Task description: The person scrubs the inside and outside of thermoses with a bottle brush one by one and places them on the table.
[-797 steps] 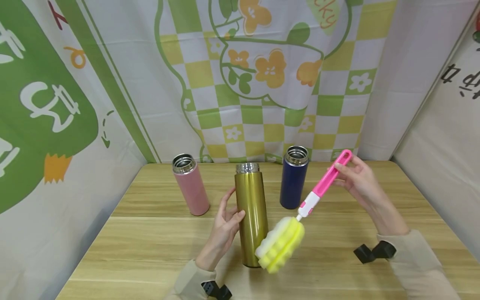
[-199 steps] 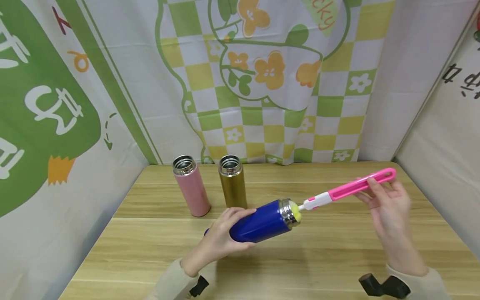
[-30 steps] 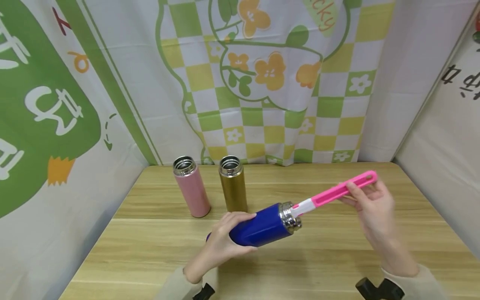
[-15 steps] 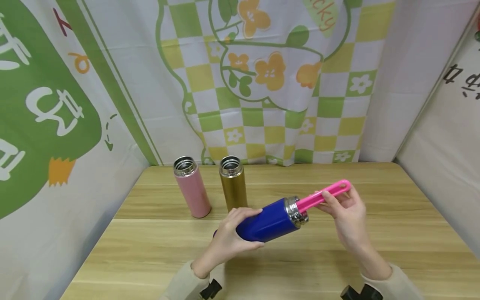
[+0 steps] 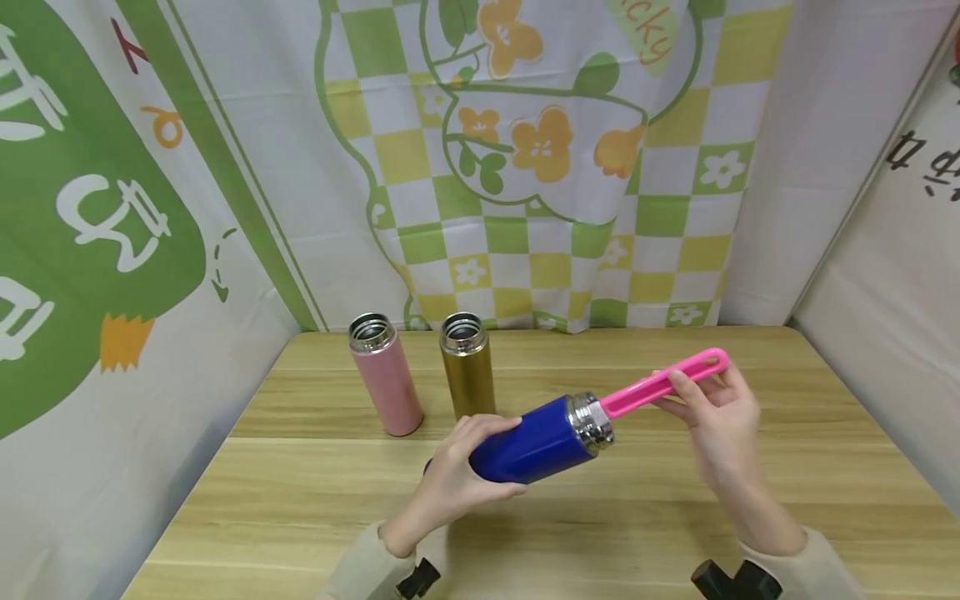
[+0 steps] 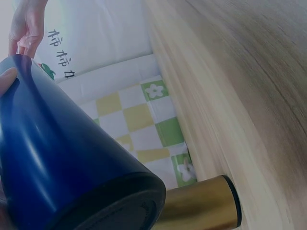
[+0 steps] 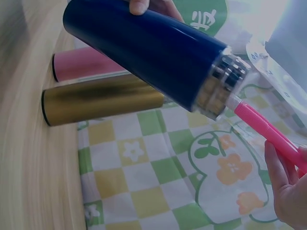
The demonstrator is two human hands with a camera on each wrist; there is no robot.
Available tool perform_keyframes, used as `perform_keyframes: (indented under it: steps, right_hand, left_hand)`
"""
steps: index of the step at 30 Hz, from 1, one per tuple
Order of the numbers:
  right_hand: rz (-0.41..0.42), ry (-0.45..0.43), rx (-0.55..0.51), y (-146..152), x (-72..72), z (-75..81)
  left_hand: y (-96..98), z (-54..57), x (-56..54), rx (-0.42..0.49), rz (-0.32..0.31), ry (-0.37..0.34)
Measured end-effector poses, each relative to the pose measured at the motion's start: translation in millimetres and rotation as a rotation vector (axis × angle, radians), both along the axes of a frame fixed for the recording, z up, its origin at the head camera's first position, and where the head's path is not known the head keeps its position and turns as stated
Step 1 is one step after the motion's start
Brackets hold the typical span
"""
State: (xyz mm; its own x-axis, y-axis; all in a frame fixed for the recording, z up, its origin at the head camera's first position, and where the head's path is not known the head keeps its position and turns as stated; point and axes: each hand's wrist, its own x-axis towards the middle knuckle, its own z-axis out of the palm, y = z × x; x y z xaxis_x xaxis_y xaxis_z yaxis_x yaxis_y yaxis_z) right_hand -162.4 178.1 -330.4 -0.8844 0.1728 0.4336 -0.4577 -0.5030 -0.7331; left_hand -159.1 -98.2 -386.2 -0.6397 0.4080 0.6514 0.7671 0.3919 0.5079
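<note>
My left hand (image 5: 453,475) grips the blue thermos bottle (image 5: 532,442) round its body. The bottle is tilted above the table, its steel mouth to the right. The pink handle of a bottle brush (image 5: 663,383) sticks out of that mouth, and the brush head is hidden inside. My right hand (image 5: 716,425) pinches this handle near its far end, thumb on top. In the right wrist view the handle (image 7: 264,127) enters the steel neck, with fingers round it. The left wrist view shows the bottle's dark base (image 6: 120,206) close up.
A pink bottle (image 5: 388,379) and a gold bottle (image 5: 468,375) stand uncapped on the wooden table (image 5: 300,500), behind my left hand. The gold one's lower part is partly covered by that hand. A patterned curtain (image 5: 540,275) hangs at the table's back edge.
Over the last second the brush went deeper into the blue bottle, then came out slightly as my right hand drew back right. Earlier, the gold bottle was in my left hand and the brush was outside.
</note>
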Motion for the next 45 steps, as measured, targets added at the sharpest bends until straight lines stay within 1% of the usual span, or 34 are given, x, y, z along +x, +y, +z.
perform_keyframes:
  steps: [3, 9, 12, 17, 22, 29, 32, 33, 41, 45]
  right_hand:
    - [0.016, 0.026, -0.039, 5, -0.3, 2.4]
    - [0.035, 0.083, -0.139, 15, -0.7, 9.0]
    - [0.057, 0.098, -0.163, 21, -0.5, 11.3]
    - [0.065, 0.109, -0.138, 27, 0.3, 15.1]
    - [0.037, 0.114, -0.147, 30, 1.7, 19.9]
    - [-0.005, 0.081, -0.136, 35, 3.8, 22.5]
    - [-0.022, 0.071, -0.133, 37, 4.1, 22.0]
    - [-0.025, 0.071, -0.131, 37, 3.9, 22.0]
    - [0.000, 0.092, -0.164, 38, 3.9, 23.3]
    - [0.000, 0.079, -0.156, 37, 4.1, 23.6]
  left_hand:
    - [-2.2, -0.6, 0.5, -0.002, 0.003, -0.001]
    - [-5.8, -1.4, 2.5, -0.001, 0.007, -0.037]
    - [-7.1, -1.5, 3.6, -0.013, 0.019, -0.044]
    - [-8.2, -0.9, 4.1, -0.032, 0.026, -0.045]
    - [-9.4, -0.6, 4.9, -0.030, 0.028, -0.057]
    - [-13.0, -2.9, 5.4, -0.024, 0.009, -0.012]
    - [-14.6, -3.8, 6.1, -0.031, 0.008, -0.008]
    - [-15.1, -3.8, 6.5, -0.032, 0.010, -0.017]
    - [-20.6, -6.0, 10.1, -0.041, 0.030, -0.056]
    - [-22.2, -7.9, 10.8, -0.030, 0.030, -0.048]
